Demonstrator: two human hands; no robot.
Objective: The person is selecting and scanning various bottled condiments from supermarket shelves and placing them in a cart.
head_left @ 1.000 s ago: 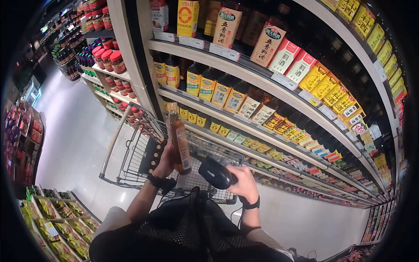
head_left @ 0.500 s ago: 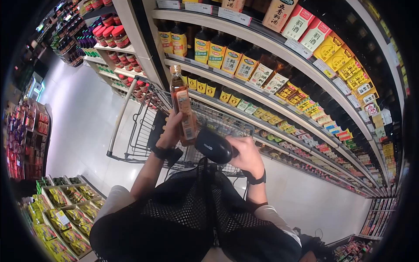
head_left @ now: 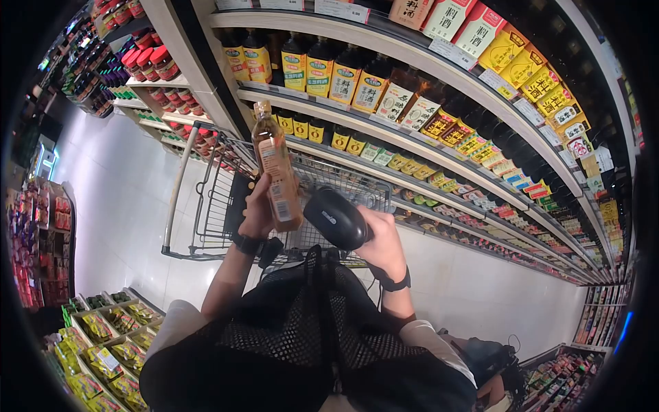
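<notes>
In my left hand [head_left: 257, 209] is a tall clear bottle of amber-brown liquid [head_left: 276, 172], nearly upright, its printed label and barcode facing me. The fingers wrap round its lower part from the left. My right hand [head_left: 383, 240] grips a black handheld barcode scanner [head_left: 335, 218], whose rounded head points left toward the bottle's base. A small gap separates scanner and bottle. Beneath both hands stands a wire shopping cart [head_left: 206, 206]. Each wrist wears a black band.
Long shelves [head_left: 439, 147] of bottles and cartons curve along the right. Red-lidded jars [head_left: 163, 65] fill a shelf at upper left. Yellow packets [head_left: 96, 326] lie in a bin at lower left. Another person [head_left: 484, 360] is partly visible at lower right.
The bottle and my left hand have shifted slightly left in view, and the bottle's label has turned more toward me. The whole scene has moved a little left; both grips are unchanged.
</notes>
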